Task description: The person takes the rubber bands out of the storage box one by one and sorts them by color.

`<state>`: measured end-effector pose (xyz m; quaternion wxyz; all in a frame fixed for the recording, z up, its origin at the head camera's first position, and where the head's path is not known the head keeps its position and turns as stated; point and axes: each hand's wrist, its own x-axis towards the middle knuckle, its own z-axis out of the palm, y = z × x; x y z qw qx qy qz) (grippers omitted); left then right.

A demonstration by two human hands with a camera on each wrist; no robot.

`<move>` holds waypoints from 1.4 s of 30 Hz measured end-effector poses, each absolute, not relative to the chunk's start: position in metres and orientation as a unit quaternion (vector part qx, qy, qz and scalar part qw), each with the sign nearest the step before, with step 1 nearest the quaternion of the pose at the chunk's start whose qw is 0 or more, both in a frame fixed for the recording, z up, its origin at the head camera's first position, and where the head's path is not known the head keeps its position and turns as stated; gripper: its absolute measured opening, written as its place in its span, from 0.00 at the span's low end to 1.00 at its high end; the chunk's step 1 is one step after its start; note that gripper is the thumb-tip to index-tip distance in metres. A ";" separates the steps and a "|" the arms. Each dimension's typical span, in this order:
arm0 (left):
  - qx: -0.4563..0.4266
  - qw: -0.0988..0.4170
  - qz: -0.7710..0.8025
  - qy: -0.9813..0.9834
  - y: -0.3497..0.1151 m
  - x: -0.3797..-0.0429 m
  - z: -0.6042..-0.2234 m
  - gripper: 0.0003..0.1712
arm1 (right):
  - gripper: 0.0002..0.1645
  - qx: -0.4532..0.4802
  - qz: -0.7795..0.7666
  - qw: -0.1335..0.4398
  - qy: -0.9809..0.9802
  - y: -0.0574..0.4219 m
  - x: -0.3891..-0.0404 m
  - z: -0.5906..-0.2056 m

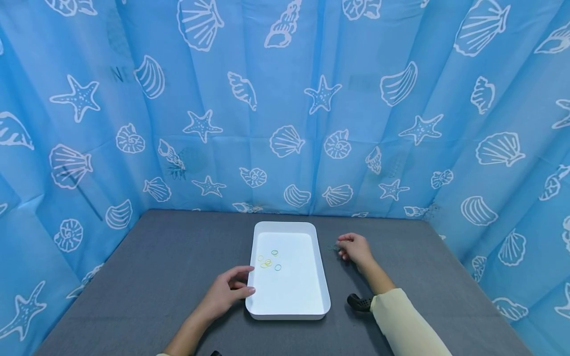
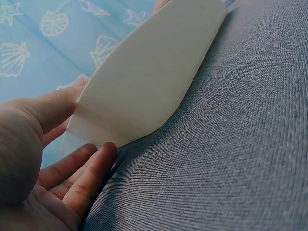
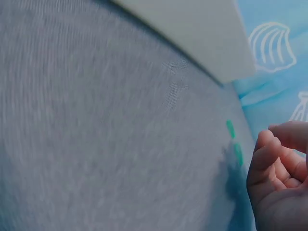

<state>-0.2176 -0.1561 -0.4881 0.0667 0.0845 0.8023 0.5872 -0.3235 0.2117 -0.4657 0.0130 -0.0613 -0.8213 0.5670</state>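
A white rectangular tray stands on the grey cloth. My left hand grips its left side wall; in the left wrist view fingertips press the outer face, while another digit reaches the rim. Inside the tray, toward its left, lie several thin yellow rings and blue-green rings that look like small rubber bands. Right of the tray my right hand has its fingers curled, thumb and fingertips together, close by green bands on the cloth. Nothing shows between those fingertips.
Grey cloth covers the table. A blue curtain with white shells and starfish hangs behind it and along both sides. A black device sits at the right wrist, beside a pale yellow sleeve.
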 end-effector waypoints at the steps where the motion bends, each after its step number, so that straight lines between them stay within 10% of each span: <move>1: 0.084 0.068 0.588 0.802 -0.156 -0.217 -0.488 0.32 | 0.12 -0.061 0.573 0.014 -0.817 0.210 -0.323 -0.463; 42: 0.072 0.068 0.591 0.800 -0.154 -0.216 -0.485 0.32 | 0.09 0.028 0.530 -0.111 -0.840 0.109 -0.323 -0.419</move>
